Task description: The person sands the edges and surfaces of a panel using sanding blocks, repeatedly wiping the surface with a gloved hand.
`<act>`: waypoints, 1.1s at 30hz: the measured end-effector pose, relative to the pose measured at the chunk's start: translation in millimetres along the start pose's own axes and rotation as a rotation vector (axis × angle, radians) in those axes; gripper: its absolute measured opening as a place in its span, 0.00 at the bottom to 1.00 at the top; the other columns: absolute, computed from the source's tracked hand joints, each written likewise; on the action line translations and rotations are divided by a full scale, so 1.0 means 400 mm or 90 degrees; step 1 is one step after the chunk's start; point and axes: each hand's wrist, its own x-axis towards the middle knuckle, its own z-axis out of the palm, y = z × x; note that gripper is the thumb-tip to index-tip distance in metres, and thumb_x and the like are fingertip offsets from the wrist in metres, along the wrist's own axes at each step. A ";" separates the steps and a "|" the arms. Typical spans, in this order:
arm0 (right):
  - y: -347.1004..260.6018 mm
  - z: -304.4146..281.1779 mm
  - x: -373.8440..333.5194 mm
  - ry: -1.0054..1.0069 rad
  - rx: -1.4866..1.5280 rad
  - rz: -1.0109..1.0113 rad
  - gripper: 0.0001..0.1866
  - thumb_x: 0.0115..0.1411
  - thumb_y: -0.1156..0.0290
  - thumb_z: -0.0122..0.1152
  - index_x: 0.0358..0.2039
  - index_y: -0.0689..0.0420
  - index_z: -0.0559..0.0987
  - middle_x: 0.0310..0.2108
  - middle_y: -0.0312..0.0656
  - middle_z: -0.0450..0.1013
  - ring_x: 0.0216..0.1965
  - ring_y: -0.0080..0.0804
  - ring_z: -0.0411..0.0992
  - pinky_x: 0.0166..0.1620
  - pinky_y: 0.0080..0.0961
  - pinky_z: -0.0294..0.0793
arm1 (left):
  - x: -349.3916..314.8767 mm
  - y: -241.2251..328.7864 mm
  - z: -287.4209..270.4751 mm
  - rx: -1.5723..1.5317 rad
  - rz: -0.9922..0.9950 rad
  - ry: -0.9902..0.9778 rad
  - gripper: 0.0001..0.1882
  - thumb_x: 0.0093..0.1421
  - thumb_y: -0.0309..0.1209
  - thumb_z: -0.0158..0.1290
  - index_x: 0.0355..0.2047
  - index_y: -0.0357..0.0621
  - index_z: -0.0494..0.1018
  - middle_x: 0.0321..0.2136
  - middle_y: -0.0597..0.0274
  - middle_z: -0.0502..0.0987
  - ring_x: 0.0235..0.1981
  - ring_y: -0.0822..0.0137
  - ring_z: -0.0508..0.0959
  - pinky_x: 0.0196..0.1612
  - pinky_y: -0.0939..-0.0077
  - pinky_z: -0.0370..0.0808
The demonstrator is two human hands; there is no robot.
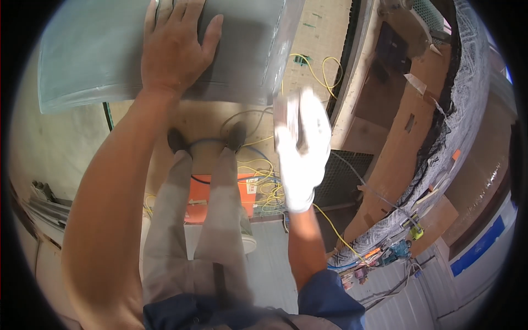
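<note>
My bare left hand (177, 52) lies flat on a large, smooth grey panel (242, 60), its thumb spread and its fingertips reaching the top of the picture. The panel has a raised line along its near and right edges. Just off the panel's near right corner is my right hand (305, 140), in a white glove and smeared by motion. It seems to grip a flat brownish piece (280, 113) along its left side; blur hides what kind of thing that is.
Yellow cords (267, 184) and a blue hose (206, 142) lie around my feet, by an orange-red board (220, 192). At right runs a long curved form (385, 187) with brown sheet and grey wrapping. Power tools (396, 252) sit at its near end.
</note>
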 end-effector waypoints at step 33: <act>0.000 -0.026 0.085 -0.154 -0.336 -0.364 0.24 0.54 0.72 0.68 0.53 0.57 0.82 0.53 0.52 0.79 0.42 0.46 0.79 0.42 0.39 0.78 | 0.006 -0.008 0.006 -0.016 -0.015 0.011 0.30 0.69 0.38 0.51 0.68 0.38 0.66 0.68 0.43 0.69 0.68 0.41 0.66 0.76 0.46 0.54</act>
